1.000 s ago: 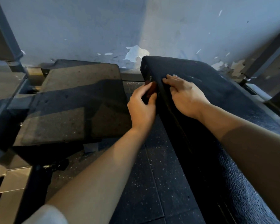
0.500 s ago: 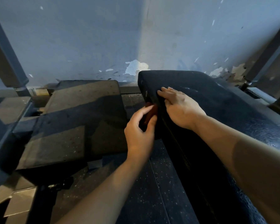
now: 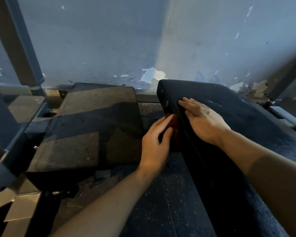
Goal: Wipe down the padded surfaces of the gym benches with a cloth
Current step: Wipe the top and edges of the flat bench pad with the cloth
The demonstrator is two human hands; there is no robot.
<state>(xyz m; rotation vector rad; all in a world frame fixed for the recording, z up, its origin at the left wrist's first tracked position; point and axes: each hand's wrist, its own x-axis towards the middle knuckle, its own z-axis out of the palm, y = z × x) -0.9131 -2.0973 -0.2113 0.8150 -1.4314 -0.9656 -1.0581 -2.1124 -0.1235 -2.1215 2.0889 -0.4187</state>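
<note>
Red cloth (image 3: 173, 124) under left hand (image 3: 155, 144), against bench (image 3: 229, 106)

Blue wall (image 3: 101, 40) behind with peeling paint patch (image 3: 152, 76). Dark speckled rubber floor (image 3: 161, 211). Grey platform (image 3: 92, 120) at left. Metal frame post (image 3: 19, 48) upper left, another post (image 3: 287, 82) right.

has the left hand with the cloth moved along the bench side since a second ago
Yes. The left hand with the red cloth has slid down the bench side toward the camera, away from the pad's far corner.
</note>
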